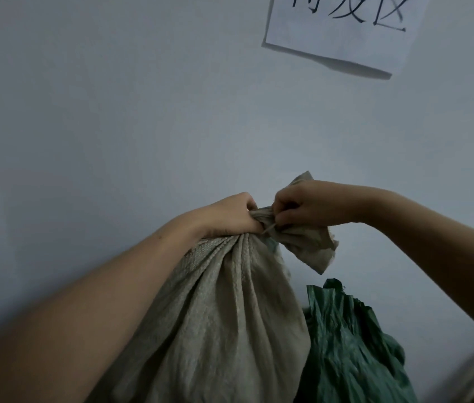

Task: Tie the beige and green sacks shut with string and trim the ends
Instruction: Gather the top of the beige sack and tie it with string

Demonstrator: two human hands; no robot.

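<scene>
Woven and likely floppy, the beige sack (224, 315) left of the green sack (346, 344) holds best at its bunched neck. Our left hand (230, 216) grips there; our right hand (305, 203) pinches the string (269, 228).

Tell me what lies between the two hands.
The head view shows the gathered neck of the beige sack and a string end between the left hand and the right hand.
</scene>
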